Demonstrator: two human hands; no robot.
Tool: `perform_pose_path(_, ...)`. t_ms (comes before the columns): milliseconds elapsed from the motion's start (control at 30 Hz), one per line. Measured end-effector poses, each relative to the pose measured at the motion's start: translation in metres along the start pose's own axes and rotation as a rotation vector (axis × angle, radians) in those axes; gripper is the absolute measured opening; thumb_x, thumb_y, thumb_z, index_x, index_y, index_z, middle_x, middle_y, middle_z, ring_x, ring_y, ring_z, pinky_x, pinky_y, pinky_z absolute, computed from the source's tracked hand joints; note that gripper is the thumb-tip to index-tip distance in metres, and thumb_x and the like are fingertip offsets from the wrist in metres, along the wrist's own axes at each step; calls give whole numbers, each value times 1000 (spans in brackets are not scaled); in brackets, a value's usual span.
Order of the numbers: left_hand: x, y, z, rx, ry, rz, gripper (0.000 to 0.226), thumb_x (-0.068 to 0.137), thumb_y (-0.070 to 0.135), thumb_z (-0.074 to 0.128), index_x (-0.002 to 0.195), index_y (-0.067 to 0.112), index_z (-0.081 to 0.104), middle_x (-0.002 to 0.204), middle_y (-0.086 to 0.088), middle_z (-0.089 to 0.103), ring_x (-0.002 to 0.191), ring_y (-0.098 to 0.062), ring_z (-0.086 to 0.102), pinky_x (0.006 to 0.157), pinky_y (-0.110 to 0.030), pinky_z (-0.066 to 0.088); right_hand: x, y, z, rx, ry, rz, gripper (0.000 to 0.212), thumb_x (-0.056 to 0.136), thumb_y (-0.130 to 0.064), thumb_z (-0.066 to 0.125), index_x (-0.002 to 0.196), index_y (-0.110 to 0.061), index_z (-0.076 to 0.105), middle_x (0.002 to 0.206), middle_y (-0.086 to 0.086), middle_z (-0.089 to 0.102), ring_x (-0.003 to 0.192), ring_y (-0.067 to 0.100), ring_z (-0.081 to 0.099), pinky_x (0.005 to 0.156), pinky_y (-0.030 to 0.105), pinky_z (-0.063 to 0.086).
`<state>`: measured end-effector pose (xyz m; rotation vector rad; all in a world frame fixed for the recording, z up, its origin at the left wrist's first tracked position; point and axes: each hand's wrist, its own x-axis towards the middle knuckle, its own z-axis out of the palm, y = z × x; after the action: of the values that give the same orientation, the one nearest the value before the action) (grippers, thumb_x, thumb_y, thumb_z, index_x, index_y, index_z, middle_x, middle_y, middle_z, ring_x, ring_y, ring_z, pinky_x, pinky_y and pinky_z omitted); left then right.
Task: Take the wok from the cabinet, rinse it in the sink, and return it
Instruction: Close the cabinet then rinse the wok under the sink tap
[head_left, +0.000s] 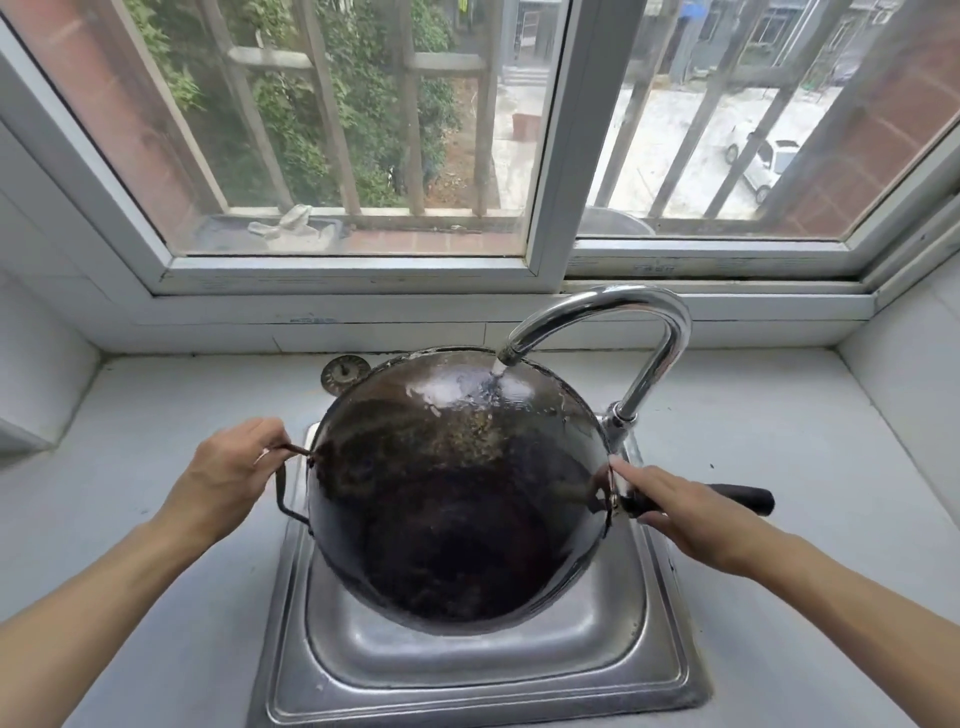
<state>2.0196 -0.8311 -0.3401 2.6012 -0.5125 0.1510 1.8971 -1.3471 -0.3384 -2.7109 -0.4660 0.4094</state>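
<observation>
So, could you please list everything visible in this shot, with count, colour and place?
wok: one, black, held tilted over the sink under running water
long handle: one, black, on the wok's right side
loop handle: one, dark metal, on the wok's left side
sink: one, steel, set in the counter
faucet: one, chrome, arching over the wok
sink strainer: one, metal, on the counter behind the wok
counter: one, pale grey
window: one, white frame, behind
left hand: gripping the loop handle
right hand: gripping the long handle
</observation>
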Motion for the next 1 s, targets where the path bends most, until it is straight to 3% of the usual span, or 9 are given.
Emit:
perform_pose_path(67, -9, -4, -9, 6, 19, -40, 19, 80, -3, 73, 82, 11, 60, 75, 1, 61, 69, -33, 58, 63, -46, 48, 12, -7, -3, -12, -7, -22, 93, 98, -20, 55, 137, -64, -17, 132, -16, 43, 113, 12, 51, 97, 22, 38)
perform_pose_path(133, -19, -9, -17, 18, 38, -71, 18, 80, -3, 73, 81, 11, 61, 75, 0, 62, 70, -32, 59, 63, -46, 48, 25, -13, -7, -20, -13, -42, 90, 98, -19, 54, 139, -62, -14, 134, -15, 43, 116, 13, 50, 98, 22, 37)
perform_pose_path(267, -37, -23, -26, 17, 58, -158, 19, 82, -1, 71, 81, 16, 61, 77, 3, 62, 73, -29, 58, 65, -46, 48, 50, -26, -16, -50, -40, -85, 87, 98, -20, 54, 140, -59, -11, 117, -22, 37, 105, 12, 51, 88, 20, 36)
perform_pose_path(333, -45, -26, -29, 6, 70, -189, 22, 83, 0, 70, 81, 19, 60, 78, 5, 62, 75, -27, 59, 67, -47, 48, 60, -30, -22, -68, -57, -106, 89, 97, -19, 55, 140, -60, -12, 117, -19, 40, 102, 12, 52, 90, 26, 41)
perform_pose_path(400, -52, -26, -31, -5, 87, -215, 22, 84, 0, 70, 79, 19, 60, 78, 5, 62, 74, -28, 59, 68, -47, 48, 67, -31, -29, -92, -61, -123, 89, 97, -18, 56, 142, -58, -10, 133, -10, 45, 113, 16, 52, 98, 34, 43)
perform_pose_path(467, -58, -25, -32, -2, 95, -229, 23, 84, 1, 71, 78, 20, 59, 77, 5, 62, 73, -29, 59, 66, -47, 48, 71, -32, -35, -132, -64, -164, 90, 96, -16, 58, 144, -54, -8, 144, -2, 44, 124, 19, 48, 104, 34, 39)
perform_pose_path(600, -70, -27, -31, -29, 97, -268, 23, 85, 3, 70, 80, 24, 60, 80, 8, 63, 74, -28, 57, 69, -47, 48, 74, -34, -42, -170, -85, -207, 87, 96, -16, 57, 149, -47, -5, 140, 2, 47, 121, 23, 51, 99, 38, 43)
perform_pose_path(800, -73, -23, -33, 19, 101, -196, 20, 85, 3, 70, 82, 20, 61, 79, 7, 61, 69, -30, 55, 65, -46, 47, 64, -43, -40, -129, -98, -96, 76, 96, -15, 58, 152, -38, 11, 149, 1, 43, 129, 18, 45, 103, 26, 34)
perform_pose_path(1000, -72, -21, -26, 144, 77, -82, 21, 81, -1, 73, 82, 16, 60, 77, 4, 60, 62, -29, 50, 60, -45, 46, 43, -38, -27, -34, -112, 53, 69, 94, -18, 60, 143, -43, 18, 128, -3, 58, 110, 18, 56, 93, 30, 40)
